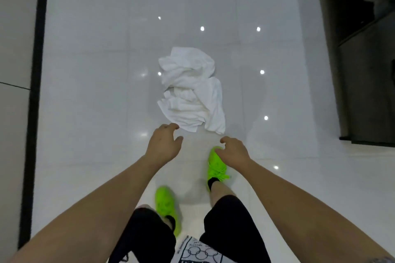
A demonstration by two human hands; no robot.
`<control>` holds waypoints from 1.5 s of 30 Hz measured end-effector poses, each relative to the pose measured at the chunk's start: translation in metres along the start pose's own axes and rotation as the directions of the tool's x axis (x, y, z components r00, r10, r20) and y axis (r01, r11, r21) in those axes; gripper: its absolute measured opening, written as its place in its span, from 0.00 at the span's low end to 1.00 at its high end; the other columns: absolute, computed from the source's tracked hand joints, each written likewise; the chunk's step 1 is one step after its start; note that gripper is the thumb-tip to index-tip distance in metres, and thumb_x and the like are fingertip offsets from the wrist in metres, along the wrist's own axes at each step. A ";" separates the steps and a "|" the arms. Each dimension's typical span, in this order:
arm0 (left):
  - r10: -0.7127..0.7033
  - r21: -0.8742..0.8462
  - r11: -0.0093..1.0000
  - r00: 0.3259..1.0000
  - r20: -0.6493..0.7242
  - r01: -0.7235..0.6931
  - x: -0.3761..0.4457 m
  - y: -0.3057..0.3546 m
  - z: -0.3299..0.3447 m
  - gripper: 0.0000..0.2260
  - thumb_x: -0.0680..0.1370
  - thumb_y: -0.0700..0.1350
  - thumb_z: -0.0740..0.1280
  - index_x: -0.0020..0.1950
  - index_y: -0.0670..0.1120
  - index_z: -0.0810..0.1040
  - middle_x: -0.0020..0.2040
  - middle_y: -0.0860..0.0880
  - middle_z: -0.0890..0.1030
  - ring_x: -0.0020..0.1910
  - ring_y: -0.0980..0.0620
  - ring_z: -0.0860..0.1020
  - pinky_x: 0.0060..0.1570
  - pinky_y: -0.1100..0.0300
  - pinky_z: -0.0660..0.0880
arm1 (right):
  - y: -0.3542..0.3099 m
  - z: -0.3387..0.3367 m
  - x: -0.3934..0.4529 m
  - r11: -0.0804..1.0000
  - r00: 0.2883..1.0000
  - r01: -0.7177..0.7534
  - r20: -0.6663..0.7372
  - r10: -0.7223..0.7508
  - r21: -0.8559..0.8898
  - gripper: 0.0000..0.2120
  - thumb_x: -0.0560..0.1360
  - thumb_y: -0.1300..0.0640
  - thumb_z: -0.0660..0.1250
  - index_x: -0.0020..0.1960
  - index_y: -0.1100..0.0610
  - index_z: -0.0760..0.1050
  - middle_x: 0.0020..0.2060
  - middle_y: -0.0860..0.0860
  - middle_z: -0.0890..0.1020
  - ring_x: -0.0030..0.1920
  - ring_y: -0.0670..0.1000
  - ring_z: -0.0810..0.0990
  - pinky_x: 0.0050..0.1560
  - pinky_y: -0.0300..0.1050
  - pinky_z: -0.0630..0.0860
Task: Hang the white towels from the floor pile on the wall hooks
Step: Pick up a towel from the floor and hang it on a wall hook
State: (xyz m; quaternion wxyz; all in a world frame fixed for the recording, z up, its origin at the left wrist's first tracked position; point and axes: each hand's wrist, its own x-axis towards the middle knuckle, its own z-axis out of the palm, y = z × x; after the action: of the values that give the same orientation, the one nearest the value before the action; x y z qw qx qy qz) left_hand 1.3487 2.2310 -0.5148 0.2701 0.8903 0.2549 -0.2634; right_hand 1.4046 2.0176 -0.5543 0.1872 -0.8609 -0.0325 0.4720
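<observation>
Your two bare forearms reach out from the bottom corners of the view, above black shorts (230, 226) and a white shirt hem w/ a ring print (196, 252). Below them you wear neon-green shoes: left shoe (165, 203) set back, right shoe (215, 166) stepped fwd, w/ a black sock showing at the right ankle. Your left hand (163, 145) hangs palm down over the floor, fingers loosely curled, grip holding nothing; its fingertips sit just beside the near left edge of the towels, and contact can't be told. Your right hand (234, 151) is also palm down, fingers relaxed, grip empty, hovering over the toe of the right shoe, near the pile but apart from it. White towels (190, 89) lie crumpled in one heap on the glossy white tile floor (85, 92), straight ahead of your feet, center frame. Small bright light reflections dot the tiles. Dark trim strip (37, 70) runs along the left wall; dark cabinet (367, 70) stands at right.
</observation>
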 end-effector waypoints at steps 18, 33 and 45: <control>-0.052 0.063 0.997 0.939 0.339 0.033 0.333 -0.167 0.261 0.19 0.79 0.48 0.65 0.69 0.45 0.72 0.62 0.41 0.76 0.62 0.43 0.74 0.58 0.56 0.68 | 0.073 0.193 0.415 0.933 1.000 -0.020 0.009 0.025 -0.359 0.22 0.77 0.60 0.60 0.71 0.54 0.63 0.51 0.56 0.77 0.50 0.59 0.79 0.42 0.48 0.69; 0.120 0.072 0.986 0.940 0.319 -0.150 0.216 -0.027 0.046 0.17 0.80 0.48 0.64 0.68 0.45 0.74 0.64 0.43 0.74 0.61 0.45 0.74 0.52 0.62 0.63 | -0.023 0.027 0.206 0.998 0.981 -0.023 -0.195 0.013 -0.050 0.10 0.72 0.68 0.62 0.52 0.60 0.74 0.53 0.58 0.73 0.50 0.60 0.75 0.45 0.48 0.73; 0.665 0.067 0.725 0.723 0.190 -0.685 0.066 0.295 -0.208 0.19 0.77 0.38 0.65 0.66 0.53 0.75 0.64 0.53 0.78 0.63 0.49 0.75 0.62 0.54 0.72 | -0.093 -0.309 -0.053 0.875 0.720 0.377 -0.691 -0.071 0.302 0.05 0.78 0.60 0.64 0.45 0.53 0.75 0.42 0.50 0.79 0.42 0.50 0.77 0.38 0.40 0.72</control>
State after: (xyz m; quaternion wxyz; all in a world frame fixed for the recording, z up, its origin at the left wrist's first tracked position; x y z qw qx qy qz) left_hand 1.6423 2.1658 -0.3037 0.3065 0.9149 -0.1267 -0.2303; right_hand 1.6413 2.0017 -0.3299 0.4254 -0.8983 0.0319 0.1052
